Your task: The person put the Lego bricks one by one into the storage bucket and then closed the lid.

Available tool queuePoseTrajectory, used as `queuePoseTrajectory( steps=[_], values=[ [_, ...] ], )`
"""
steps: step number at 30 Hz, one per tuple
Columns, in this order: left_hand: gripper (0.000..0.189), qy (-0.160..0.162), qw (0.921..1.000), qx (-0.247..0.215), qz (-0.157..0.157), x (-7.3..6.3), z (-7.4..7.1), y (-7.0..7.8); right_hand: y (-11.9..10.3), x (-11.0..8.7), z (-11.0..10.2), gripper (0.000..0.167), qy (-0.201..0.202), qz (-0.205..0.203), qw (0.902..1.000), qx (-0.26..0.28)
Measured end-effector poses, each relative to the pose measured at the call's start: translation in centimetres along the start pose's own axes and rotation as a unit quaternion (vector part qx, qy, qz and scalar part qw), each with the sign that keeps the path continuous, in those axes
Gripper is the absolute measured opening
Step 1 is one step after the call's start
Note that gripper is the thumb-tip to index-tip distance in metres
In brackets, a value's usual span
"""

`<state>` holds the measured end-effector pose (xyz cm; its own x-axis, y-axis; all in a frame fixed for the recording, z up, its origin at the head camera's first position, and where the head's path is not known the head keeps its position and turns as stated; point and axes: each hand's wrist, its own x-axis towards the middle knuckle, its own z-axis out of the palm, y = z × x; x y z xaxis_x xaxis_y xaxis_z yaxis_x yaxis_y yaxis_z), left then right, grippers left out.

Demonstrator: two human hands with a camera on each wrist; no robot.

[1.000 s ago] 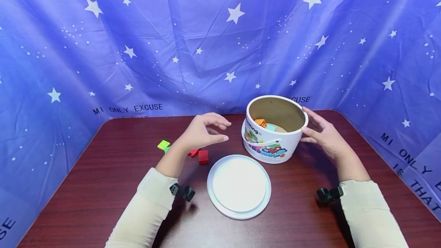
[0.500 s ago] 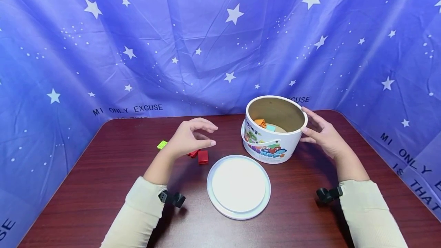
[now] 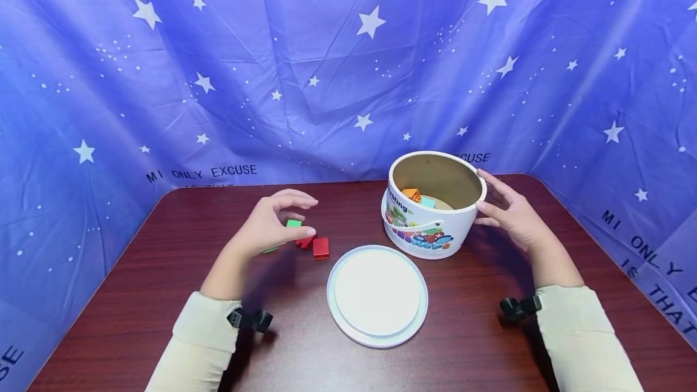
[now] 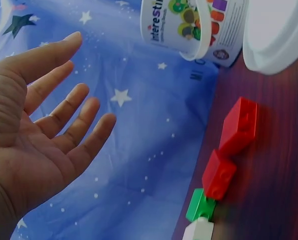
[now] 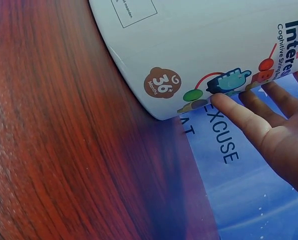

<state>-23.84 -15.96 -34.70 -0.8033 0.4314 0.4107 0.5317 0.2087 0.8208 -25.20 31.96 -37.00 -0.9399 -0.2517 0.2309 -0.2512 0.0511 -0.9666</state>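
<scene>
My left hand [image 3: 267, 222] hovers over the left part of the table with its fingers spread and nothing held. Close to its thumb lie a red block [image 3: 321, 248], a second red block [image 4: 219, 174] and a green block [image 3: 294, 223]. A whitish block [image 4: 199, 230] shows beside the green one in the left wrist view. At the right, my right hand [image 3: 512, 216] touches the side of a white toy bucket [image 3: 430, 231] with extended fingers. Inside the uncovered bucket are an orange block [image 3: 411, 194] and a light blue piece [image 3: 428, 202].
A round white lid [image 3: 378, 289] lies flat in front of the bucket. The bucket's white handle [image 3: 419, 228] hangs down its front. Behind the dark red wooden table [image 3: 457, 331] hangs a blue curtain [image 3: 305, 65] with stars. My left hand hides part of the tabletop.
My left hand has moved left, away from the bucket and over the loose blocks. It now covers the lime block and uncovers a green one. My right hand and the bucket have stayed put.
</scene>
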Motion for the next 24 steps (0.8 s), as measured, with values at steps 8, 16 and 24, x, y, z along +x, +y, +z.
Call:
queuePoseTrajectory(
  steps=[8, 16, 24],
  values=[
    [0.049, 0.023, 0.9996, 0.013, -0.006, -1.2, -1.5, -0.9, -0.2, 0.0, 0.1, 0.067, 0.003, 0.004, 1.0000, 0.002],
    [0.047, 0.043, 0.9986, 0.027, -0.016, -2.6, -3.3, -1.8, -0.3, 0.0, 0.4, 0.068, 0.007, 0.006, 0.9999, 0.007],
    [0.049, 0.056, 0.9967, 0.032, -0.051, -3.9, -4.9, -2.8, -0.2, 0.0, 0.3, 0.068, 0.008, 0.008, 0.9999, 0.005]
  ],
)
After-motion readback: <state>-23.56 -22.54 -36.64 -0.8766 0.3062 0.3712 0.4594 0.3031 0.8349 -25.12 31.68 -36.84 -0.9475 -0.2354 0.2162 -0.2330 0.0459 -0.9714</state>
